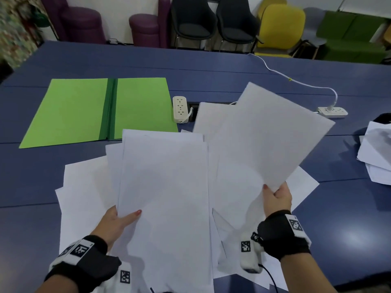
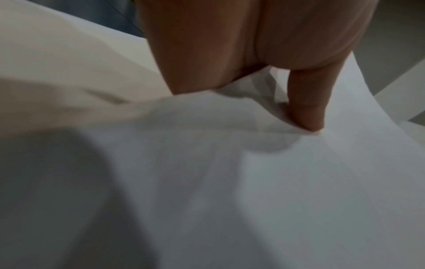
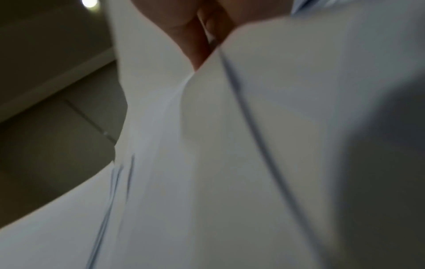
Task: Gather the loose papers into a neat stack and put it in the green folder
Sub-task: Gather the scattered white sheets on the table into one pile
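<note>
Papers lie fanned across the blue bench at 6 o'clock, with the green folder open flat at 10 o'clock, well beyond them. A bundle runs lengthwise from 6 to 12, pinched at its near edge by the left hand. A tilted sheet leans toward 1 o'clock, its near corner pinched by the right hand. I judge that sheet joins the bundle next; the left hand is nearer the folder.
</note>
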The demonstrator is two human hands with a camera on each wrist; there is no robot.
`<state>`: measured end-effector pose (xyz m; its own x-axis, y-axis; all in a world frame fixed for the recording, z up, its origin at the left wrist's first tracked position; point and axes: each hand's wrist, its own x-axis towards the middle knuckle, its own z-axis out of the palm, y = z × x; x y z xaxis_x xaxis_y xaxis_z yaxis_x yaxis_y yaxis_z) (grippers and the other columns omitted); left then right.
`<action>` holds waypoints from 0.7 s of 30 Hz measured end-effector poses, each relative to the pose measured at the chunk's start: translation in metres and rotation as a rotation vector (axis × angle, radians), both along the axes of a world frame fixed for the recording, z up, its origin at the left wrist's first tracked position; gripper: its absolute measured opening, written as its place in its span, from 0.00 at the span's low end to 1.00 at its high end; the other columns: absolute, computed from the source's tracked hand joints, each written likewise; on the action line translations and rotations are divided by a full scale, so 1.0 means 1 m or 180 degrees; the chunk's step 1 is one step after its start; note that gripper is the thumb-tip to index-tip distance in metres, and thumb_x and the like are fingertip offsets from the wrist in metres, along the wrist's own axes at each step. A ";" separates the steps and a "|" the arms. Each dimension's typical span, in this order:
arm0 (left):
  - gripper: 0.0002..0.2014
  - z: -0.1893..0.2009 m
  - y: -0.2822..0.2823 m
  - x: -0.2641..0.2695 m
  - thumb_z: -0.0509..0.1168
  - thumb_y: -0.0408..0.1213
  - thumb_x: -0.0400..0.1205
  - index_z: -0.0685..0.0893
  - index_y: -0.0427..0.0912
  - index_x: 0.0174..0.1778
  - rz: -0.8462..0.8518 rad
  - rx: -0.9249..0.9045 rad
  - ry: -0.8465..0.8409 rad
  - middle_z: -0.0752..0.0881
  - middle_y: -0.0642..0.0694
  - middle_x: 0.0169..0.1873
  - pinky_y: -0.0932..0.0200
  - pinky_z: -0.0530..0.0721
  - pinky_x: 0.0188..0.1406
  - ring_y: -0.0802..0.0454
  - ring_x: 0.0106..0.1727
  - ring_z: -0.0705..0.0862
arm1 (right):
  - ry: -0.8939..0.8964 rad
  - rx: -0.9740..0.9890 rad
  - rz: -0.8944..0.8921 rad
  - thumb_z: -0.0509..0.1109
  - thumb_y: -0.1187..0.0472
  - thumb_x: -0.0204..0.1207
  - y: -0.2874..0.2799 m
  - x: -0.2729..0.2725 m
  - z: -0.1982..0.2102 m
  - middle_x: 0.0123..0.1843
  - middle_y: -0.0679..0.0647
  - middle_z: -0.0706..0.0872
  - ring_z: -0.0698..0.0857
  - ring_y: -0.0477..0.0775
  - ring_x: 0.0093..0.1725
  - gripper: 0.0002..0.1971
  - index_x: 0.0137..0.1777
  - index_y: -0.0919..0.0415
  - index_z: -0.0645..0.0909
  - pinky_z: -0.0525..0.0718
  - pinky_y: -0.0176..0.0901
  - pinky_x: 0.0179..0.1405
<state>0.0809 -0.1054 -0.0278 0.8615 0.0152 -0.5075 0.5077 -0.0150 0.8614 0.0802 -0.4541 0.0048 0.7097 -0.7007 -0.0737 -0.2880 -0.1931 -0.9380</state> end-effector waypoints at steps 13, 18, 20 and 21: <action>0.10 0.014 -0.002 -0.003 0.73 0.28 0.71 0.80 0.42 0.44 -0.0052 -0.0598 0.0067 0.92 0.51 0.30 0.60 0.79 0.35 0.64 0.27 0.88 | -0.0824 0.1469 -0.0929 0.61 0.76 0.77 0.005 0.013 -0.010 0.39 0.49 0.80 0.80 0.45 0.38 0.17 0.37 0.51 0.74 0.83 0.27 0.38; 0.09 0.020 -0.007 -0.005 0.74 0.33 0.71 0.78 0.43 0.39 -0.0022 -0.0717 0.0054 0.91 0.53 0.26 0.62 0.81 0.33 0.66 0.26 0.87 | -0.0340 0.1414 -0.0631 0.63 0.71 0.78 0.012 0.017 -0.015 0.32 0.53 0.72 0.74 0.47 0.30 0.17 0.31 0.58 0.65 0.76 0.35 0.34; 0.25 0.014 -0.001 -0.001 0.82 0.45 0.59 0.85 0.39 0.47 -0.0177 -0.0840 0.0027 0.92 0.41 0.43 0.54 0.86 0.46 0.50 0.43 0.92 | -0.0160 0.1355 -0.0299 0.63 0.72 0.78 0.020 0.015 -0.021 0.30 0.53 0.69 0.75 0.46 0.27 0.18 0.30 0.58 0.63 0.76 0.34 0.28; 0.36 0.013 0.000 -0.001 0.84 0.50 0.50 0.86 0.39 0.51 -0.0236 -0.0855 0.0004 0.91 0.38 0.48 0.47 0.84 0.54 0.42 0.49 0.90 | -0.0081 0.1333 -0.0112 0.63 0.73 0.77 0.024 0.013 -0.023 0.31 0.54 0.71 0.76 0.48 0.28 0.17 0.31 0.58 0.65 0.77 0.36 0.30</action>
